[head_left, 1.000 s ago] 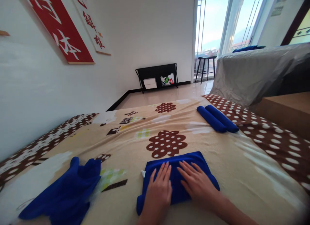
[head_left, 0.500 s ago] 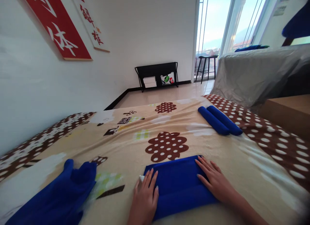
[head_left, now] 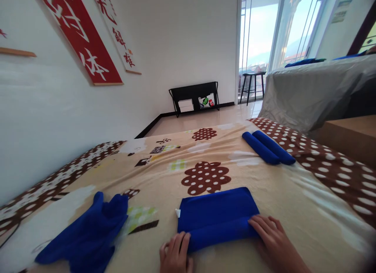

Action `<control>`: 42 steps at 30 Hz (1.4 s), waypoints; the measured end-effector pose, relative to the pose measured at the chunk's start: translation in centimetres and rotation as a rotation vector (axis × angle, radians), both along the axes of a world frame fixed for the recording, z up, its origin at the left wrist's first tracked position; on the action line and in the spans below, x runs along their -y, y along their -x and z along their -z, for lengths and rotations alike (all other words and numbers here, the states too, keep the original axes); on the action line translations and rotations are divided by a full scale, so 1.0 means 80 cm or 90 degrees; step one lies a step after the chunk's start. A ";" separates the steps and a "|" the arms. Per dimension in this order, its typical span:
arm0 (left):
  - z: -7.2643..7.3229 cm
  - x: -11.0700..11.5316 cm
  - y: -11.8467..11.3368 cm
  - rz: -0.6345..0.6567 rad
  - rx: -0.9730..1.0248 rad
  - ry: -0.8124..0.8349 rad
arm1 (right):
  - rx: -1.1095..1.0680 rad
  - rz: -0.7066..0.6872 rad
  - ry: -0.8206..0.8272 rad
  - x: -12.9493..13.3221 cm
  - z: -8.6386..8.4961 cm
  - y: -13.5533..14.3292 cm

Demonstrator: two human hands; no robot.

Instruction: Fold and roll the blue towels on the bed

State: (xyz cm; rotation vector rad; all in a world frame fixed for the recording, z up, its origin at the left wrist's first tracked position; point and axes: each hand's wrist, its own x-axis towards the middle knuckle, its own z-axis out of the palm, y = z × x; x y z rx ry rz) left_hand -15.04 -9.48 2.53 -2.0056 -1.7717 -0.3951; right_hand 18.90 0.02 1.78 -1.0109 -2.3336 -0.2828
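A folded blue towel [head_left: 217, 207] lies in front of me on the patterned blanket [head_left: 164, 175], its near edge turned up into a thick fold. A small white tag sticks out at its left side. My left hand [head_left: 176, 252] has its fingers curled over the left end of that fold, and the thumb is mostly hidden. At the right end, my right hand [head_left: 272, 238] grips the same fold with bent fingers. Further off to the right, two rolled blue towels [head_left: 261, 148] lie side by side. A crumpled blue towel [head_left: 88, 234] rests loosely to the left.
A low black rack [head_left: 194, 96] stands by the far wall with a white box in it. A black stool [head_left: 252, 85] is near the glass door. At right are a plastic-covered piece of furniture [head_left: 305, 89] and a brown box [head_left: 349, 138]. Scrolls [head_left: 85, 42] hang on the left wall.
Both hands have drawn back from lying flat on the towel to its near edge, where a raised fold now shows. The view has shifted slightly left.
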 end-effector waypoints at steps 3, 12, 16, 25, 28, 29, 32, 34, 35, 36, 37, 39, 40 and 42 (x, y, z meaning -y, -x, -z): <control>-0.036 -0.026 -0.010 -0.035 0.066 0.138 | -0.042 0.024 0.085 -0.016 -0.028 0.021; -0.091 -0.036 -0.025 -0.102 0.144 0.341 | 0.043 0.116 0.199 -0.006 -0.044 0.038; -0.078 -0.058 -0.071 -0.066 0.135 0.235 | 0.037 0.049 0.196 -0.005 -0.051 0.088; -0.033 -0.052 0.013 -0.077 0.134 0.283 | 0.054 0.060 0.314 -0.038 -0.008 0.000; -0.025 -0.056 0.021 -0.079 0.114 0.253 | 0.054 0.063 0.307 -0.043 -0.001 -0.009; -0.025 -0.057 0.018 -0.079 0.106 0.231 | 0.052 0.070 0.298 -0.043 -0.003 -0.007; -0.030 -0.044 0.011 -0.077 0.074 0.112 | 0.048 0.053 0.232 -0.033 -0.017 -0.008; -0.032 -0.023 0.015 -0.057 0.060 0.023 | 0.059 0.017 0.167 -0.018 -0.024 -0.018; -0.030 -0.010 0.018 -0.040 0.060 -0.006 | 0.067 0.000 0.135 -0.010 -0.024 -0.023; -0.027 0.002 0.021 -0.024 0.062 -0.018 | 0.073 -0.016 0.103 -0.001 -0.022 -0.028; -0.022 0.012 0.023 -0.012 0.064 -0.014 | 0.074 -0.024 0.077 0.006 -0.017 -0.030; -0.012 0.021 0.023 -0.017 0.064 0.019 | 0.063 -0.016 0.047 0.014 -0.007 -0.027; -0.009 0.019 0.021 -0.032 0.063 0.041 | 0.052 -0.004 0.043 0.014 -0.002 -0.022; -0.013 0.005 0.019 -0.060 0.070 0.093 | 0.037 0.022 0.063 0.004 -0.002 -0.009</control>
